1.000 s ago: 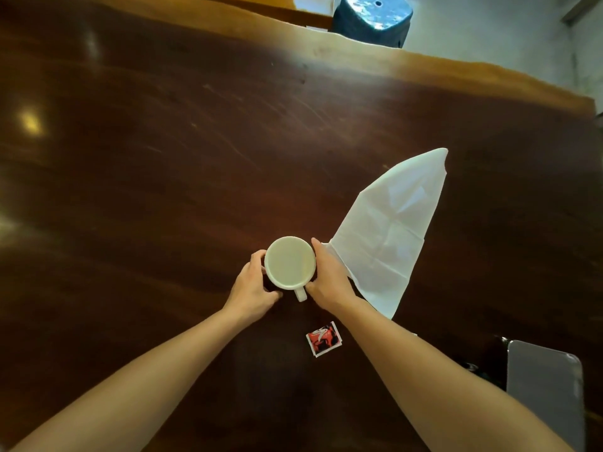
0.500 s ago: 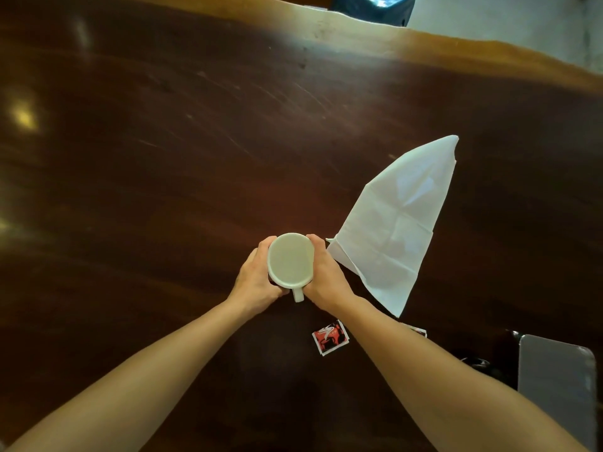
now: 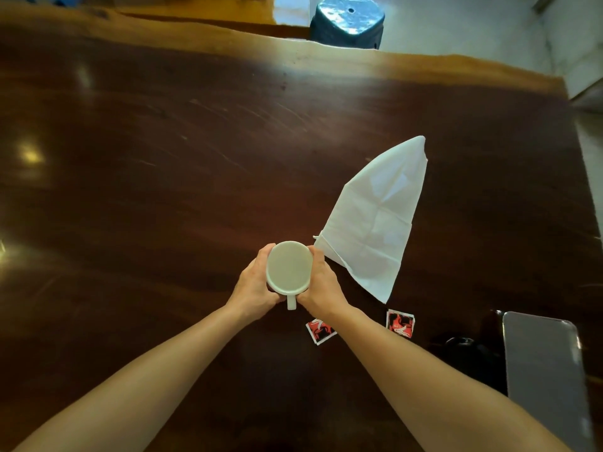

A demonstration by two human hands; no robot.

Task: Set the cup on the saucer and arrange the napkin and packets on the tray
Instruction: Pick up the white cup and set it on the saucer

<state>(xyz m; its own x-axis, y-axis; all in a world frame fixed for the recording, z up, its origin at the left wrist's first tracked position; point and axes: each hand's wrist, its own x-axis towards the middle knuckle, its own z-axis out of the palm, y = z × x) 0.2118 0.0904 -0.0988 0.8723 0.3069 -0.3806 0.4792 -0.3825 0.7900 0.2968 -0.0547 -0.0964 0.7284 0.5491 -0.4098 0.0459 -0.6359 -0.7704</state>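
two hands wrap one white cup: the left hand curls round its left wall and the right hand round its right wall, with the small handle pointing back toward the person between the wrists. whether the cup rests on the tabletop or is lifted just off it cannot be told from above.

just right of the right hand lies a white napkin, folded to a long triangle with its tip pointing away. nearer the person, a red-and-black packet peeks out from under the right forearm, and a second packet lies on the forearm's other side, below the napkin's near corner. farther right, a grey tray sits at the near right corner, with a dark object just beside it, too dim to identify.

the tabletop is a dark, glossy slab of reddish wood with fine scratches, lamp glints on its left and a paler uneven far edge. beyond that edge stands a dark blue stool on a pale floor.
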